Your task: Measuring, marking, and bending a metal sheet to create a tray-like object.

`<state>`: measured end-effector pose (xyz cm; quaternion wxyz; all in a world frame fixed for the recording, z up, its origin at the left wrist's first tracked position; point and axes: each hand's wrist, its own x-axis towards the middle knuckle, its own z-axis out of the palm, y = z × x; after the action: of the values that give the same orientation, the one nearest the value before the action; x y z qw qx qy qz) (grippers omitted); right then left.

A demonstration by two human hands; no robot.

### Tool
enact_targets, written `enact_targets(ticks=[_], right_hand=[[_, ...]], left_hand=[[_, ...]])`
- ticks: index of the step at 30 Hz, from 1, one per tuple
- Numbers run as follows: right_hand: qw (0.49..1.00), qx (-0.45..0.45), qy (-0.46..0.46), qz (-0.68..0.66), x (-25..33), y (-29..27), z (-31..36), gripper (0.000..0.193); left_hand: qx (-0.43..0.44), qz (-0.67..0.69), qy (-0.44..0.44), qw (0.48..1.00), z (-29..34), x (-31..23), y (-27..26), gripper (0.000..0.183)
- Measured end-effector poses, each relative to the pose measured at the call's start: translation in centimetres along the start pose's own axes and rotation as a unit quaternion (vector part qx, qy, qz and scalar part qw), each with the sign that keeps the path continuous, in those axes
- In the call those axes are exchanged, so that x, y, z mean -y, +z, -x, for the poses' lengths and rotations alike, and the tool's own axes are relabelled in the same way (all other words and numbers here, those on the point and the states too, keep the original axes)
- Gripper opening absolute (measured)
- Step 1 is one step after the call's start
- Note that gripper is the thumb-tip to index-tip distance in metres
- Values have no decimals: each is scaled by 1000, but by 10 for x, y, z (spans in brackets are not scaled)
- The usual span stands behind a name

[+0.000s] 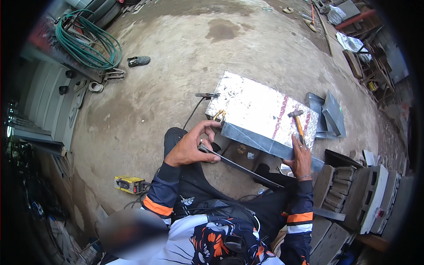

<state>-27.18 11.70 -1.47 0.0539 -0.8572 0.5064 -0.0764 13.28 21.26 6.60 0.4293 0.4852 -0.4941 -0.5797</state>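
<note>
My left hand (187,148) is closed on the end of a thin dark metal strip (240,168), seen nearly edge-on and slanting down to the right. Its index finger reaches to the corner of a grey sheet-metal piece (251,138) along the near edge of a diamond-plate work table (251,97). My right hand (301,161) grips that grey piece near its right end, fingers over the top and thumb on the near side. Whether strip and piece join, I cannot tell. A hammer (299,125) with a yellow-orange handle lies just beyond my right fingers.
A clamp (206,95) with a cable sits at the table's left edge, near an orange-handled tool (219,115). Bent grey metal pieces (332,115) stand to the right, above stacked concrete blocks (340,185). A yellow machine (129,184) lies left; a green hose (84,44) hangs far left.
</note>
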Motion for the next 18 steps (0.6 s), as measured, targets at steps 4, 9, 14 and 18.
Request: enact_targets(ticks=[4,9,14,18], right_hand=[[1000,5,-5,0,1,0,0,117],[1000,-1,-11,9,0,-3,-2,117],[999,30,21,-17,1,-9,-8,111],[999,28,18,-22,2,-10,-14,108]], left_hand=[[-3,41,-21,999,15,-2,-5,80],[-15,66,-17,998,16,7,-9,48],[-85,49,-57,993,8,-5,-13,21],[-126,34,-86,988,7,0,-24,21]])
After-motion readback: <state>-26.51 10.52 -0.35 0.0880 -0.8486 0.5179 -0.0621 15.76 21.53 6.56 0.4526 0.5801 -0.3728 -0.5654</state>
